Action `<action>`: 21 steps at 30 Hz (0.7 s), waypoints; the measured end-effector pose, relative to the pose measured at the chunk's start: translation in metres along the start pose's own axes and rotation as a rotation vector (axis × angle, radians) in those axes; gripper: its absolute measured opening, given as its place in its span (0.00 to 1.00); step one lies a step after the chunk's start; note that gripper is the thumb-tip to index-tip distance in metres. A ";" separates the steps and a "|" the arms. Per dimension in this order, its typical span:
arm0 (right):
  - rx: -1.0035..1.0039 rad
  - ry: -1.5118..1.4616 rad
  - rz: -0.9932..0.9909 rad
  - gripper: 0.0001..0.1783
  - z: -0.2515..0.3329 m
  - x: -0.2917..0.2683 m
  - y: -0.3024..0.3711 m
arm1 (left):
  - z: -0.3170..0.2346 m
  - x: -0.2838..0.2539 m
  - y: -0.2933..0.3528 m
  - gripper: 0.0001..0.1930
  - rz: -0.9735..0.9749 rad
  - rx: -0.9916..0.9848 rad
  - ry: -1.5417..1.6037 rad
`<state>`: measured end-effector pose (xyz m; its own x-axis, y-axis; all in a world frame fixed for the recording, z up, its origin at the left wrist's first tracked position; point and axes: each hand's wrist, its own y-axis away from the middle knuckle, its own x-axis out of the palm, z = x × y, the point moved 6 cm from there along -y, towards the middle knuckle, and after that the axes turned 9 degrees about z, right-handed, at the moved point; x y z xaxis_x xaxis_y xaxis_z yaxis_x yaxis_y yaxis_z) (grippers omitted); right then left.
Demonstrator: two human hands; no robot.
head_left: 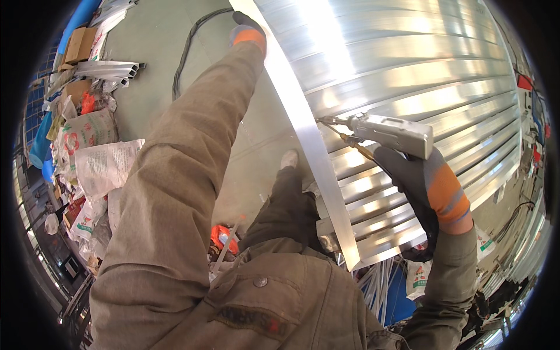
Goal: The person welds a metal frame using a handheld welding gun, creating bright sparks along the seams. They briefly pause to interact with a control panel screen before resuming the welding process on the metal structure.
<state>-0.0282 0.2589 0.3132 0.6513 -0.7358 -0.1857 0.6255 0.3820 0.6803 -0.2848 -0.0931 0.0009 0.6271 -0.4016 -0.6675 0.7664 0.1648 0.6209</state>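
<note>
A slatted metal panel [402, 76] has a strip [303, 119] along its left edge. A silver tool [396, 134], tip beside that strip, sits in the curled right hand [411, 174]; whether the left hand [248, 30], farther along, grips, I cannot tell. Tool work seems underway, next calling for steady aim.

A long flat silver metal bar [304, 116] is edging parallel silver metal slats [408, 55] on their left; crumpled white plastic sacks [105, 166] are lying farther left.
</note>
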 end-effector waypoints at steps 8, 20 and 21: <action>0.179 -0.080 -0.358 0.12 -0.049 0.027 0.155 | 0.029 0.016 -0.014 0.50 0.014 -0.249 1.381; 0.181 -0.358 -0.389 0.17 -0.160 0.189 0.288 | 0.004 0.461 0.240 0.39 0.422 0.076 1.303; 0.147 -0.364 -0.379 0.18 -0.167 0.197 0.286 | 0.015 0.502 0.292 0.39 0.459 0.051 1.244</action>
<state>0.3503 0.3165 0.3530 0.1840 -0.9629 -0.1976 0.7038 -0.0112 0.7103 0.2523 -0.2600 -0.1468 0.5556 0.7729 -0.3065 0.4636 0.0180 0.8859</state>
